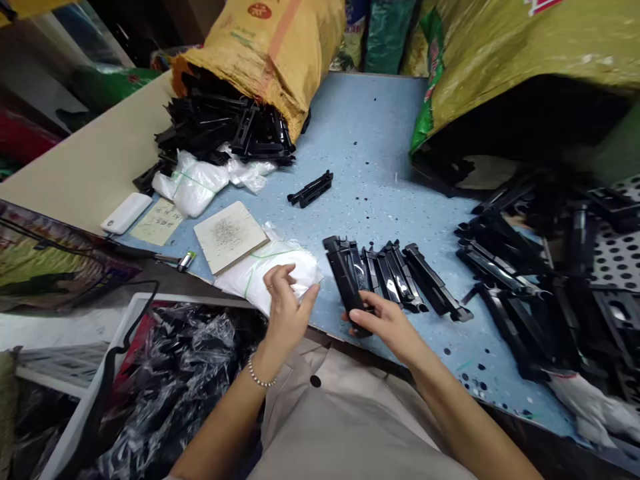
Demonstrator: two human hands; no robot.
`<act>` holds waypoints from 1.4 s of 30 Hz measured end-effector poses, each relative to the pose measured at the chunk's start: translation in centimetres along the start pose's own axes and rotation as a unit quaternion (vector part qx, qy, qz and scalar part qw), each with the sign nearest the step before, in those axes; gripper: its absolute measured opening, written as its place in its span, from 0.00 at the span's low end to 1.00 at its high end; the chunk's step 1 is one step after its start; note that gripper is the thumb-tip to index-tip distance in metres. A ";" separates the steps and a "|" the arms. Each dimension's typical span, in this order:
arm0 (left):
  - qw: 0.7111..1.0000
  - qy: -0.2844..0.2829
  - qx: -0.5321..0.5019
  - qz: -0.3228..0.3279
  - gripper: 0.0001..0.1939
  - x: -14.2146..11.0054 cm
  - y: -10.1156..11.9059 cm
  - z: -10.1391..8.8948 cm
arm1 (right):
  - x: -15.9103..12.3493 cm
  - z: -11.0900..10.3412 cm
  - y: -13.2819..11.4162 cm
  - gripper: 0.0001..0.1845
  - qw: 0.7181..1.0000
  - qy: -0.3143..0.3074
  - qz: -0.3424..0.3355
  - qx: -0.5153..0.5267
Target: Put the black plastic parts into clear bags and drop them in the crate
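Nearest, at the lower left of the frame, a crate (134, 298) is holding dark goods under clear wrap. At the lower centre, a black part (345, 277) is sitting in the right hand (387, 325), and it could be slipping or swinging if the pinch is loosening, since the fingers are holding only its near end; a swing to the right could then be knocking the row (397, 273) out of line. The right hand is closing on that part, thumb on top and fingers beneath. The left hand (286, 310) is showing nothing in its grasp: its fingers are curling loosely, its thumb is standing apart, and whether it is touching the white bags (260, 275) behind it, I cannot tell. A block (231, 233) is lying partly over those bags, left of centre. Farther off, a loose pair (311, 189) is lying mid-surface (360, 143), a heap (530, 287) is spreading at the right, and an orange sack (280, 50) is spilling more parts at the upper left
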State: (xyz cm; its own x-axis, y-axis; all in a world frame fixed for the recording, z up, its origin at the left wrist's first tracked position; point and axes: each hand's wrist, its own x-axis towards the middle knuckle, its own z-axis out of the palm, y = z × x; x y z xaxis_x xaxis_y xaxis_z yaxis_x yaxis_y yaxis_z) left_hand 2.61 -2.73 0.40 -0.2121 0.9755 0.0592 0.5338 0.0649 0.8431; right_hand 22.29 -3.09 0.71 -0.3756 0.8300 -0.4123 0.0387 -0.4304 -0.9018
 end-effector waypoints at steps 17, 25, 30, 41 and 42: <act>0.939 -0.209 -0.141 -0.235 0.19 5.2 -5.3 -6.2 | 2.0 2.1 0.4 0.23 0.979 -0.023 0.065 0.190; 0.941 -0.209 -0.148 -0.222 0.17 4.8 -4.8 -5.7 | 5.6 6.0 -1.9 0.23 0.904 -0.055 0.059 0.419; 0.960 -0.162 -0.129 -0.189 0.11 4.6 -5.4 -5.3 | 7.7 8.1 -1.9 0.18 0.910 0.010 0.029 0.414; 0.920 -0.095 0.348 0.150 0.18 3.8 -3.3 -10.2 | 6.7 8.1 0.0 0.20 0.960 0.013 -0.034 0.277; 0.926 -0.106 0.333 0.145 0.20 3.9 -3.3 -10.2 | 5.7 7.6 0.2 0.21 0.960 -0.034 -0.025 0.277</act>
State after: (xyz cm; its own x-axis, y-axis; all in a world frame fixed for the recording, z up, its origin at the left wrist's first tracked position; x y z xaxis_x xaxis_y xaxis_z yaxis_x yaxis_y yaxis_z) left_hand -8.37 -1.30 3.30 0.1477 0.9869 0.0655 0.9442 -0.1605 0.2876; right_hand 13.09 -1.16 -0.83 -0.4241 0.8380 -0.3433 -0.4734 -0.5283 -0.7048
